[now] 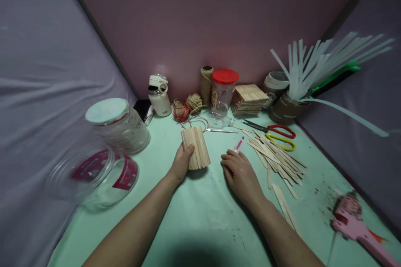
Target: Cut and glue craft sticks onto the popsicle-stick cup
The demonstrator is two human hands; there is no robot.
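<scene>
A small panel-like piece made of wooden craft sticks [196,148] is gripped by my left hand [181,162], thumb across its front and the other fingers hidden behind. It is held tilted just above the table, left of centre. To its right, my right hand [241,173] is low over the table with bent fingers, closed over the near end of a small pink utility knife [239,144]. The knife's far end points away from me; the rest is covered by the fingers. Loose craft sticks [277,156] lie in a heap right of that hand.
Scissors [272,130] and a metal pen-like tool [222,131] lie behind. A pink glue gun [354,221] rests at right. Jars [125,131], a cream flask [161,102], twine [194,103], a red-lidded jar [224,78], stacked stick panels [249,96] and glue sticks [302,71] line the sides and back.
</scene>
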